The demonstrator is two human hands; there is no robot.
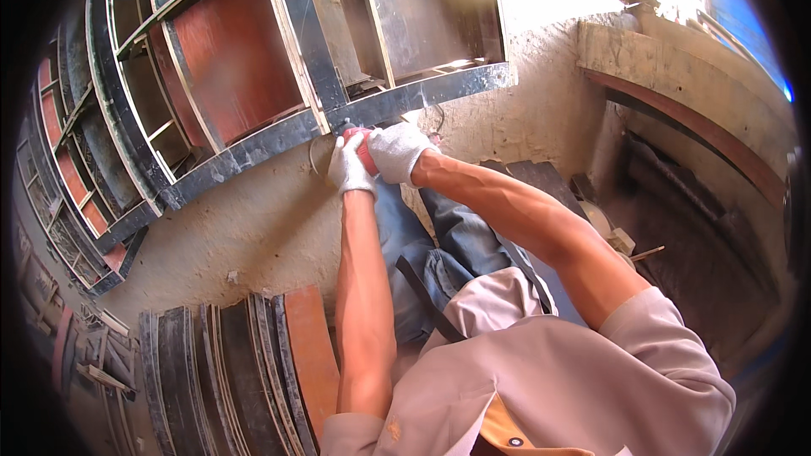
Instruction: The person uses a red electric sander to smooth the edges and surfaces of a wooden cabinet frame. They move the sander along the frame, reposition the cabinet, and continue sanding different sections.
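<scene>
Grinder (342,145) | red body, round disc | gloved hands (376,160) gripping | dark steel frame (253,148)

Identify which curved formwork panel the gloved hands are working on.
The large steel-framed panel with reddish facing, leaning upright; both gloved hands meet its lower frame edge, unlike the panels stacked below.
</scene>
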